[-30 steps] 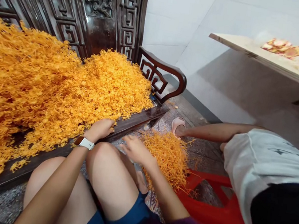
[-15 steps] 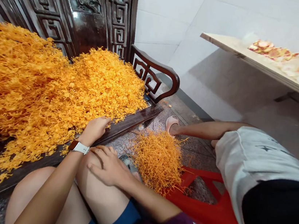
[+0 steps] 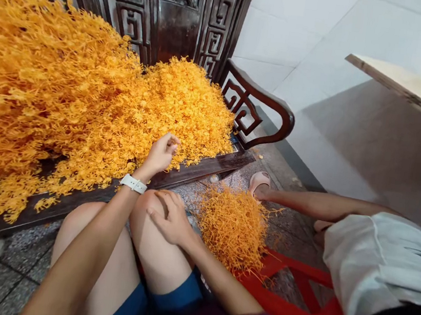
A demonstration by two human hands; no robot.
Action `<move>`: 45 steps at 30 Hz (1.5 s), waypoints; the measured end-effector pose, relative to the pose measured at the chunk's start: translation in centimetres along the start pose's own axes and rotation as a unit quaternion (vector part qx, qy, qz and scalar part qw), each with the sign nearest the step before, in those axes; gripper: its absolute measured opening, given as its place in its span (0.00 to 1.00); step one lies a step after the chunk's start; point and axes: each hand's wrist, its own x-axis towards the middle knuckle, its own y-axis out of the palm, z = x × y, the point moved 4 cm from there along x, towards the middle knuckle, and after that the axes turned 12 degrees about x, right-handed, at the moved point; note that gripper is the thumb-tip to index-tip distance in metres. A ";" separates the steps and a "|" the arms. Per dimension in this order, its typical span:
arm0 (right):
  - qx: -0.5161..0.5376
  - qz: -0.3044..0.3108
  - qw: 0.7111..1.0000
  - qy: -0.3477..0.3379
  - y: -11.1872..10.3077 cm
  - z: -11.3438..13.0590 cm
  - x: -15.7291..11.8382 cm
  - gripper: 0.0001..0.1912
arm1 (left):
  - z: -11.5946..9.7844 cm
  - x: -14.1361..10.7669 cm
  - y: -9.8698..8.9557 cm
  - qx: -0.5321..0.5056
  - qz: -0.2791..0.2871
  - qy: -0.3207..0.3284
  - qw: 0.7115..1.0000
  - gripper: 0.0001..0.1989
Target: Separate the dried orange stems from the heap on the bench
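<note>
A big heap of orange, thin-branched sprigs (image 3: 96, 106), perhaps plastic flower stems, covers the seat of a dark carved wooden bench (image 3: 193, 173). At the front edge of this heap my left hand (image 3: 162, 152), with a white watch strap on its wrist, has its fingers curled in. What the fingers hold, if anything, cannot be made out against the orange. My right hand (image 3: 171, 217) lies on my knee with its fingers spread, holding nothing. Beside the knee stands a bunched pile of bare orange stems (image 3: 232, 227).
A red plastic stool (image 3: 291, 313) is at the lower right, close to a seated person's leg and pale shorts (image 3: 380, 252). The bench's curved armrest (image 3: 278, 115) juts out. A wooden tabletop (image 3: 395, 81) carries food-like bits at the upper right.
My view has swung left, so the scene sits further right. My left hand has lifted slightly and turned, its fingers rising off the bench edge. The right hand stays on the knee.
</note>
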 end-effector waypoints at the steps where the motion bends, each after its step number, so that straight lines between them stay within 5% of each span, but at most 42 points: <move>1: -0.004 0.001 1.000 -0.002 0.1 0.0 0.0 0.26 | 0.0 0.1 0.0 -0.060 -0.010 -0.027 0.998 0.07; 8: -0.009 0.002 1.000 -0.010 0.4 0.0 0.4 0.25 | -1.2 0.1 -1.5 -0.301 -0.084 -0.109 0.944 0.09; 12: -0.005 0.003 1.000 -0.010 0.4 0.2 0.5 0.25 | -1.0 0.3 -2.4 -0.364 -0.119 -0.138 0.913 0.08; 17: -0.012 0.003 1.000 -0.009 0.4 0.0 0.5 0.25 | 0.3 0.1 -3.1 -0.396 -0.236 -0.203 0.864 0.10; 23: -0.010 -0.002 1.000 -0.016 0.1 -0.2 0.5 0.25 | 0.1 0.1 -2.0 -0.490 -0.179 -0.244 0.817 0.11; 31: 0.000 -0.003 1.000 -0.015 0.0 -0.2 0.8 0.24 | -1.9 0.1 -1.5 -0.469 -0.128 -0.173 0.856 0.14; 45: 0.015 0.005 1.000 -0.011 0.0 -0.6 1.1 0.24 | -0.5 1.7 -2.0 -0.346 -0.205 -0.156 0.902 0.19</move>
